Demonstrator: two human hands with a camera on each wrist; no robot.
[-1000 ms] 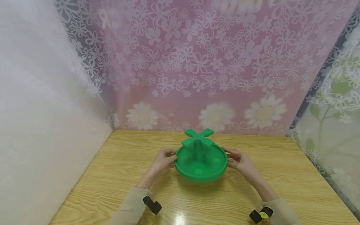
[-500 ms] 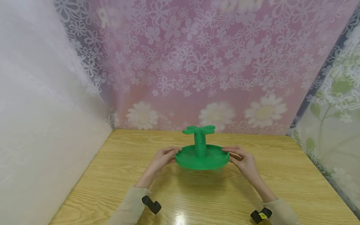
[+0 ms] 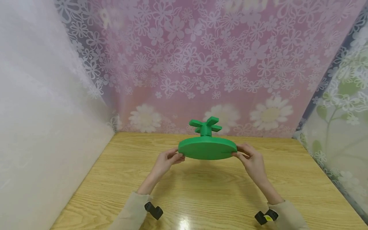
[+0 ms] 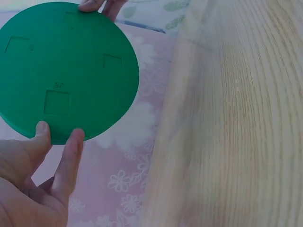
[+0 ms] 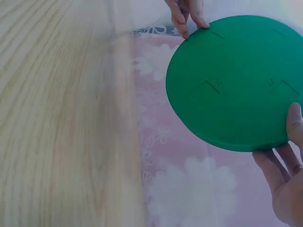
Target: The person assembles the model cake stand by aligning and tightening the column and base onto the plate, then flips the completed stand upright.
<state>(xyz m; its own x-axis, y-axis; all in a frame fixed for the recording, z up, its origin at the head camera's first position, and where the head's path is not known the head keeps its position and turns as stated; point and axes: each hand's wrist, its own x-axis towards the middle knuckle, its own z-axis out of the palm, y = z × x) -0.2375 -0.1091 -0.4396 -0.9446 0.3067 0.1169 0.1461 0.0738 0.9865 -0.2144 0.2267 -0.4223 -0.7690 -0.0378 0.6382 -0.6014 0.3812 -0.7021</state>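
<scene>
A green round tray (image 3: 207, 150) with a central post and a four-armed cross top (image 3: 205, 125) is held in the air, tilted so its underside faces me. My left hand (image 3: 168, 163) grips its left edge, and my right hand (image 3: 253, 162) pinches the right edge. In the left wrist view the flat underside (image 4: 85, 56) shows shallow square outlines with small numbers, the thumb lying on it. From the right wrist, the same underside (image 5: 236, 90) appears with my right thumb pressed near the rim. The tray's upper face is hidden.
A wood-grain table (image 3: 201, 198) lies under the hands. Behind it hangs a pink flowered curtain (image 3: 184, 64); a white sheet (image 3: 51, 102) stands at left and a floral sheet (image 3: 339, 127) at right. Black wrist cameras sit on both sleeves.
The tray has risen and tipped, from its upper face showing, through a nearly level side view, to its underside facing me. Both hands have kept hold of its edges.
</scene>
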